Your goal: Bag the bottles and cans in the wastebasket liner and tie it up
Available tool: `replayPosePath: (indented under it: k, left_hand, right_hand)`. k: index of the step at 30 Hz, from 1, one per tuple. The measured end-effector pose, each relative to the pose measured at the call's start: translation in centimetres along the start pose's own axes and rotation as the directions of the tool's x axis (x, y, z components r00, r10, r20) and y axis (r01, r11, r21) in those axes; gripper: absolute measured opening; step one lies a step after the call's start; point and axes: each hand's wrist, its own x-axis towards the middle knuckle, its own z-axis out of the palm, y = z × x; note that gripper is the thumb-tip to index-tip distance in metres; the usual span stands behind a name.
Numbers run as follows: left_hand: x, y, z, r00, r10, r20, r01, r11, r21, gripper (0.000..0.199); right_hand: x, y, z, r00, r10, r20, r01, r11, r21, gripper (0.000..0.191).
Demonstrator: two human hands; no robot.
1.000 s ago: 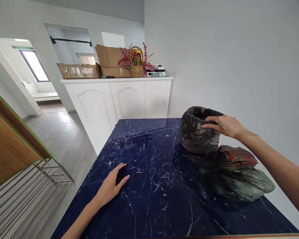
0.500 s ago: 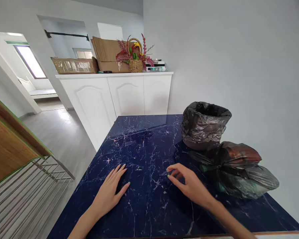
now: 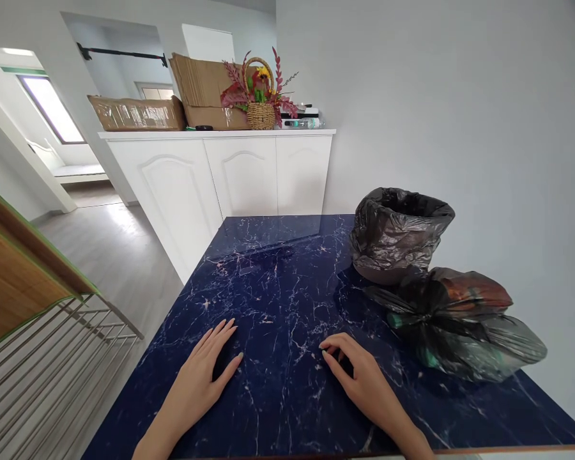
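Observation:
My left hand lies flat on the dark blue marble-patterned table, palm down, its fingers stretched out and the thumb apart. To the right, my right hand rests on the same surface with curled fingers. Its thumb and index fingertips are close together, and nothing shows between them. Beyond and right of that hand lies a knotted, see-through black plastic bag with reddish and greenish contents. Behind the bag stands a bin lined with a black bag, its mouth facing up. Neither hand touches these.
A white cabinet stands past the table's far end, carrying cardboard boxes and a flower basket. On the left is a metal rack with a wooden board. A grey wall runs along the right.
My right hand has drawn slightly toward me, and its thumb and index fingertips are closer together. My left hand stays flat, a little further left in view. The camera view has shifted slightly.

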Motion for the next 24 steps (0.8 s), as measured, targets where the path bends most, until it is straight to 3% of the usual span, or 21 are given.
replayPosePath:
  k: [24]
  left_hand:
    - [-0.11,0.14,-0.14,0.999,-0.036,0.004,0.036,0.999,-0.021,0.057]
  right_hand:
    - [-0.11,-0.22,-0.08,1.0,0.02,0.019,-0.02,1.0,-0.008,0.024]
